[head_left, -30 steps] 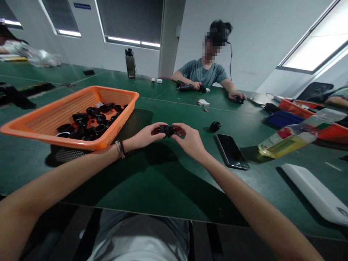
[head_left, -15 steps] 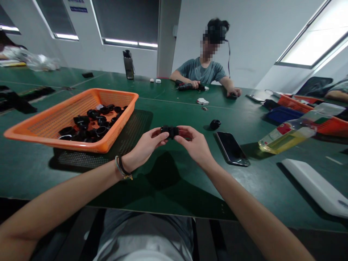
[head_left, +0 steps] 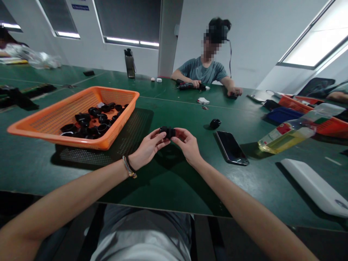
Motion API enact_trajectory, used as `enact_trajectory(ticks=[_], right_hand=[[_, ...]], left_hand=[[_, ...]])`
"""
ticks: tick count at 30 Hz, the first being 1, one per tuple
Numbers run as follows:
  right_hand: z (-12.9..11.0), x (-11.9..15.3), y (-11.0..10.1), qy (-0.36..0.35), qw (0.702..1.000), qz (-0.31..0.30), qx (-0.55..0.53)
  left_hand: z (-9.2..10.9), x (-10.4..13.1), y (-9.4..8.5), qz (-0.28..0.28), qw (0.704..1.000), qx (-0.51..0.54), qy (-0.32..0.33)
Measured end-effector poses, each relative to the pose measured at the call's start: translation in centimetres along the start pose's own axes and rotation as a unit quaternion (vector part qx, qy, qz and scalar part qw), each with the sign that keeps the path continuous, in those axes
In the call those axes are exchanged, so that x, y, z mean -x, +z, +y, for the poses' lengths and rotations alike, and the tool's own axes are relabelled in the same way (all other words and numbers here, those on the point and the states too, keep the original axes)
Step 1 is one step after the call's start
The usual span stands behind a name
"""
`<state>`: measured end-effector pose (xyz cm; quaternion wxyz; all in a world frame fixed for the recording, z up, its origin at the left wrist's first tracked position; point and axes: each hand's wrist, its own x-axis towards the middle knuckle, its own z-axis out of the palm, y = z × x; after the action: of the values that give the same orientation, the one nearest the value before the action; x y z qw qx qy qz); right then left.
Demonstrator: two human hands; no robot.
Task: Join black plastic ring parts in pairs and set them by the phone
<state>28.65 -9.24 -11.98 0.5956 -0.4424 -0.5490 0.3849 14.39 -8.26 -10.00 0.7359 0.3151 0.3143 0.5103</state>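
Note:
A small black part (head_left: 168, 132) is held just above the green table (head_left: 174, 181), between my two hands. My left hand (head_left: 149, 148) grips its left end with thumb and fingers. The right end is pinched by my right hand (head_left: 188, 144). Left of my hands, an orange basket (head_left: 65, 142) contains several black ring-shaped parts (head_left: 94, 121). Another black part (head_left: 215, 124) lies on the table to the right of my right hand. The fine shape of the held part is too small and dark to tell.
A phone (head_left: 232, 148), a tilted bottle of yellow liquid (head_left: 288, 134) and a white device (head_left: 315, 185) lie on the right. Farther right stands an orange basket (head_left: 330, 127). Across the table a person (head_left: 205, 70) has a hand near a black tool (head_left: 186, 85). A dark bottle (head_left: 129, 64) stands behind.
Both hands and the black part have shifted slightly left. The two hands are a little closer together, still holding the part.

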Motion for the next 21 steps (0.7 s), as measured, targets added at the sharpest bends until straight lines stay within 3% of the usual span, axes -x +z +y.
enact_trajectory(ticks=[8, 21], right_hand=[[-0.39, 0.44, -0.64, -0.018, 0.999, -0.034, 0.036], [-0.85, 0.63, -0.9, -0.034, 0.997, -0.026, 0.068]], left_hand=[[0.19, 0.71, 0.19, 0.003, 1.0, 0.009, -0.004], [0.46, 0.84, -0.16, -0.021, 0.998, -0.026, -0.046]])
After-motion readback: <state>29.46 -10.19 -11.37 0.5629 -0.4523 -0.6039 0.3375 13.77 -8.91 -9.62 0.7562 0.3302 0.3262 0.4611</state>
